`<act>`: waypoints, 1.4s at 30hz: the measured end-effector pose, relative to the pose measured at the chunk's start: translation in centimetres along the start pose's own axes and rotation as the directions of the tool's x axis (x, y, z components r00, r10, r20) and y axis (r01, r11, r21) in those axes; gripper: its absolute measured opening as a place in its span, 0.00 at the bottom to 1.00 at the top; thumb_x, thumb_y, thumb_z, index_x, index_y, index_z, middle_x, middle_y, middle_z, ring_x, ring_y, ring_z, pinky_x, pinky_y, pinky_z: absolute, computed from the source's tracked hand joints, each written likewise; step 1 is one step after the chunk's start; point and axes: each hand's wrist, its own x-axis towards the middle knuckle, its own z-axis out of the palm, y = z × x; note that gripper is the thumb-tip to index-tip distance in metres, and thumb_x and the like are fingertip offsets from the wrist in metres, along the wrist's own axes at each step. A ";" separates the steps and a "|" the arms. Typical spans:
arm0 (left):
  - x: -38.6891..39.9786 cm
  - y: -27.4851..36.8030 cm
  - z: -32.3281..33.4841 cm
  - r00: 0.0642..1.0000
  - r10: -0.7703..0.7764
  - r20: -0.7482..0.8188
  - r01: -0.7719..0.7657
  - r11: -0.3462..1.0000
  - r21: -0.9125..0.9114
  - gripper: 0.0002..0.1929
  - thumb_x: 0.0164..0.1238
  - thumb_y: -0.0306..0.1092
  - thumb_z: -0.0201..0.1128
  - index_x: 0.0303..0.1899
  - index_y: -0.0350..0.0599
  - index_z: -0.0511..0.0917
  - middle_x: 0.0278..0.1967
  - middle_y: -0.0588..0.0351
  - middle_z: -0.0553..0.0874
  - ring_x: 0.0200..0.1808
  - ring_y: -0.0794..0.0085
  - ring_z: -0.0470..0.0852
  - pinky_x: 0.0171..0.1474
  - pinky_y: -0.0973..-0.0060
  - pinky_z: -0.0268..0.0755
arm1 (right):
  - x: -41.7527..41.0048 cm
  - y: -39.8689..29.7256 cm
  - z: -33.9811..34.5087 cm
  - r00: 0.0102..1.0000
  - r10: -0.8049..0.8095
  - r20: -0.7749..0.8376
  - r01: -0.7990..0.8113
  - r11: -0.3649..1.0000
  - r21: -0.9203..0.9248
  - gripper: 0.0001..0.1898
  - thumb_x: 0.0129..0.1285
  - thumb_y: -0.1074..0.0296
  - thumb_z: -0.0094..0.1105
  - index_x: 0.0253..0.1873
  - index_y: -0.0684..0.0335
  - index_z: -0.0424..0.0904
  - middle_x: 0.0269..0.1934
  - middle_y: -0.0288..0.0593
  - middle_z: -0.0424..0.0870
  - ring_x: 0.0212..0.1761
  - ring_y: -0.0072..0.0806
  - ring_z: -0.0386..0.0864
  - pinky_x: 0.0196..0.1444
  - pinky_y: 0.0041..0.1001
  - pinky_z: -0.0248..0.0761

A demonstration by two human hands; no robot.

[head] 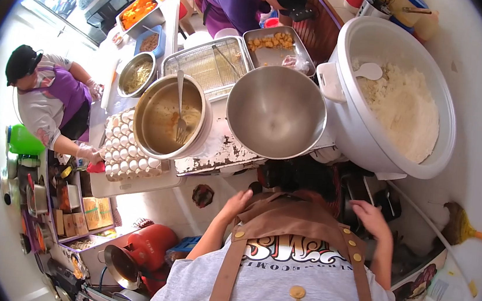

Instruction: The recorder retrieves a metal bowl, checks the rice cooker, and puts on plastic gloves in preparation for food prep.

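My left hand [239, 204] is at the left side of the brown apron [300, 214], thumb and fingertips near its cloth; whether it grips it I cannot tell. My right hand [368, 216] is raised at the apron's right side, fingers apart, nothing seen in it. Beyond my hands an empty steel mixing bowl [276, 112] stands at the table's near edge. To its left is a deep pot [169, 116] with brown residue and a fork [181, 122]. On the right, a large white tub [446, 128] holds flour [408, 111] and a white scoop [370, 71].
Stacked egg trays [128, 149] lie left of the pot. Behind are a wire rack [208, 63] and a metal tray [273, 52] with orange pieces. A co-worker [53, 91] stands left; another person [239, 0] bends over the far side. A red gas cylinder [151, 247] stands below left.
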 end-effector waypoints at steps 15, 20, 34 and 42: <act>1.0 0.9 1.4 0.804 -0.419 0.423 0.501 0.860 -0.099 0.26 0.67 0.55 0.45 0.56 0.44 0.70 0.49 0.55 0.79 0.45 0.74 0.78 0.47 0.77 0.71 | -1.1 0.4 8.2 0.954 0.017 0.298 -0.188 0.809 0.557 0.18 0.64 0.58 0.48 0.54 0.61 0.74 0.52 0.44 0.76 0.50 0.29 0.74 0.52 0.25 0.65; 3.4 -4.5 3.3 0.856 -0.177 0.485 0.332 0.908 -0.255 0.24 0.67 0.53 0.46 0.54 0.44 0.72 0.46 0.54 0.80 0.44 0.74 0.79 0.47 0.76 0.71 | -0.8 3.6 8.5 0.957 0.060 0.285 -0.203 0.838 0.507 0.18 0.63 0.59 0.48 0.54 0.63 0.73 0.51 0.45 0.76 0.49 0.31 0.74 0.52 0.26 0.66; 15.3 -0.6 7.8 0.910 0.391 -0.135 -0.347 0.899 0.267 0.16 0.59 0.34 0.52 0.48 0.39 0.74 0.45 0.39 0.78 0.51 0.48 0.73 0.53 0.62 0.66 | 5.1 23.6 12.8 0.977 0.178 0.114 -0.209 0.893 0.398 0.19 0.61 0.64 0.49 0.54 0.67 0.72 0.50 0.48 0.76 0.48 0.35 0.75 0.51 0.27 0.67; 21.8 2.6 10.1 0.972 0.207 0.110 -0.230 0.758 0.611 0.19 0.57 0.39 0.49 0.46 0.36 0.73 0.41 0.33 0.78 0.46 0.45 0.76 0.52 0.57 0.67 | 4.5 27.4 12.5 0.983 -0.183 0.025 0.164 0.802 -0.574 0.11 0.58 0.70 0.49 0.44 0.63 0.76 0.42 0.52 0.77 0.42 0.42 0.76 0.43 0.32 0.71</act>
